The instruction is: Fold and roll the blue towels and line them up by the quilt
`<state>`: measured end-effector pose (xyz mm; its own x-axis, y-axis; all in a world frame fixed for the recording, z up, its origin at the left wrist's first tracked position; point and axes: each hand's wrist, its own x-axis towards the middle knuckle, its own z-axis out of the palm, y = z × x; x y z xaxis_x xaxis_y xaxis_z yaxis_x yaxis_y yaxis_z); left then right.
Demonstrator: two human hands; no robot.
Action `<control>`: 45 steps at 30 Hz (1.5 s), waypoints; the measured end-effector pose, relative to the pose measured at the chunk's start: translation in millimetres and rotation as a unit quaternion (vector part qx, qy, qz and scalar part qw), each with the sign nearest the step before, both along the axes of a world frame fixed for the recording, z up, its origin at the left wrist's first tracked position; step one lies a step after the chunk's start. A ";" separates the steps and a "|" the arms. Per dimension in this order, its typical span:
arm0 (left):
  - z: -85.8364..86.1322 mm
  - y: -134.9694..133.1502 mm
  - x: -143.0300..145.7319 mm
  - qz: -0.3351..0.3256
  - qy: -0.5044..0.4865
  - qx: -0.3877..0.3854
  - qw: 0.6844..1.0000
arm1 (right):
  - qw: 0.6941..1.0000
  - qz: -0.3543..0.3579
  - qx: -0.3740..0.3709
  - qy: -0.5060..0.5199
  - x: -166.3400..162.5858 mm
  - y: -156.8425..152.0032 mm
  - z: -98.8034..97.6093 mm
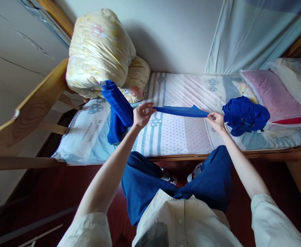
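Blue cloth (181,110) between left hand (142,115), right hand (216,120)

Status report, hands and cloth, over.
Left hand, right hand: each grips one end of blue cloth. Cloth stretched between them above mattress. Crumpled blue garment close beside right hand.

Head view, facing down, bed (181,133) apparently near

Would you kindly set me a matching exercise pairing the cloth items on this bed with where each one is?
Things:
1. flat blue cloth
2. crumpled blue cloth
3. folded blue cloths
4. rolled yellow floral quilt

Places:
A. beside the pink pillow
B. in the corner by the wooden bed rail
C. stretched between the left hand and right hand
D. against the quilt

Pairs: 1-C, 2-A, 3-D, 4-B
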<state>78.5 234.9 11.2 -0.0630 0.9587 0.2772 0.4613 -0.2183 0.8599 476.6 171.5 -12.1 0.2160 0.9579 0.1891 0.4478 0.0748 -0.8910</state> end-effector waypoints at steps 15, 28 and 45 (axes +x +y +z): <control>-184.3 -142.2 14.9 -0.001 0.105 -0.375 0.921 | 0.932 -0.052 -0.358 0.031 -35.3 -109.4 -162.7; -203.2 -153.7 5.8 0.059 0.132 -0.442 0.885 | 0.900 -0.116 -0.419 0.018 -32.2 -121.8 -175.4; -224.5 -88.1 1.7 0.104 -0.062 -0.465 0.877 | 0.888 -0.123 -0.417 0.148 -32.7 -72.7 -173.2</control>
